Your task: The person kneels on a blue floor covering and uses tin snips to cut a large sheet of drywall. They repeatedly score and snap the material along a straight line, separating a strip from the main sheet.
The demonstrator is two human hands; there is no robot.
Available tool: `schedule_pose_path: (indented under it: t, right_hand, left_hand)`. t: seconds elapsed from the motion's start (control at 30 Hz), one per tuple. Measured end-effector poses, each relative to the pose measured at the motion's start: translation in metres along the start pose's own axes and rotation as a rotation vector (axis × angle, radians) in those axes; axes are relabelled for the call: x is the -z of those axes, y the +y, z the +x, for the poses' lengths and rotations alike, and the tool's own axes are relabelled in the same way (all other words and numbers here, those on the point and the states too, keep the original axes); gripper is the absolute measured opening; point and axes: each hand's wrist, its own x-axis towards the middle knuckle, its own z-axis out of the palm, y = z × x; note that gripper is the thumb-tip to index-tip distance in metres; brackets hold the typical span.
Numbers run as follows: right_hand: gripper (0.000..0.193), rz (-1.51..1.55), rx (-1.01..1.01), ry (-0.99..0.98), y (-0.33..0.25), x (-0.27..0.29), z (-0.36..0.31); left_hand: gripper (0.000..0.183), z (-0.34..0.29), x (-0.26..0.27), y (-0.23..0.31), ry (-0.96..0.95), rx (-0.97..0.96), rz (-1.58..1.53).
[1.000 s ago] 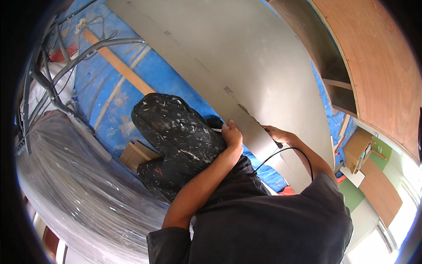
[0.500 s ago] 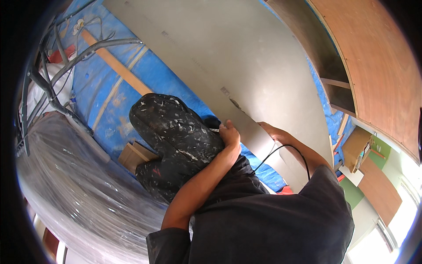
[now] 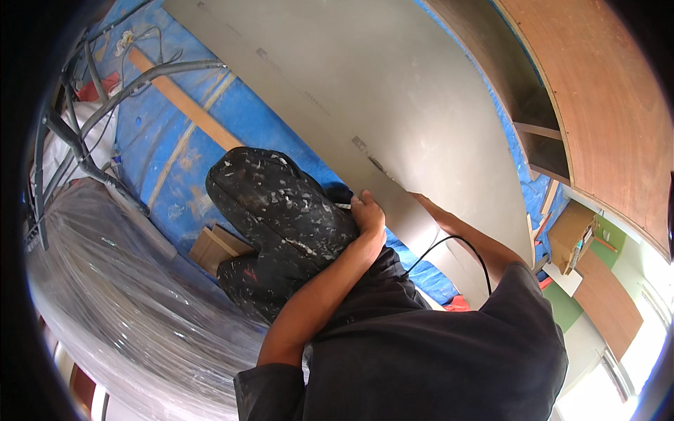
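A large grey board (image 3: 421, 91), plasterboard by its look, lies slanting ahead of me. At its near end a narrower grey piece (image 3: 399, 207) stands tilted, and a dark ragged mark (image 3: 378, 165) shows at its far end. My left hand (image 3: 368, 212) is closed around the left edge of this piece, thumb uppermost. My right hand (image 3: 425, 203) reaches to its right side; the fingers are hidden behind it. A black cord or cable (image 3: 460, 238) loops beside my right forearm. My knee, in paint-spattered black trousers (image 3: 274, 200), is bent left of the board.
Blue sheeting (image 3: 168, 140) with a wooden batten (image 3: 186, 105) covers the floor at left. Grey pipes or hoses (image 3: 88, 151) and a plastic-wrapped bulk (image 3: 126, 302) stand farther left. A wooden cabinet (image 3: 597, 105) borders the right, with a cardboard box (image 3: 569, 235) below it.
My right hand has slipped farther behind the grey piece, so less of it shows. The left hand keeps its grip in nearly the same place.
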Motion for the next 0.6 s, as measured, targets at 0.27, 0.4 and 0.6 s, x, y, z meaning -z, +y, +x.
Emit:
schedule_pose_path:
  t: [0.27,0.4,0.6]
  right_hand:
    - [0.064,0.012,-0.049,0.023,-0.030,-0.012,-0.005]
    - [0.062,-0.047,-0.037,0.012,-0.020,-0.007,0.003]
    - [0.059,-0.129,-0.033,0.013,-0.010,-0.003,0.015]
  left_hand:
    - [0.027,0.002,0.002,-0.005,-0.027,-0.047,0.006]
    - [0.028,-0.002,0.000,0.002,0.000,-0.021,-0.032]
    - [0.033,0.002,0.001,-0.002,-0.010,-0.032,-0.025]
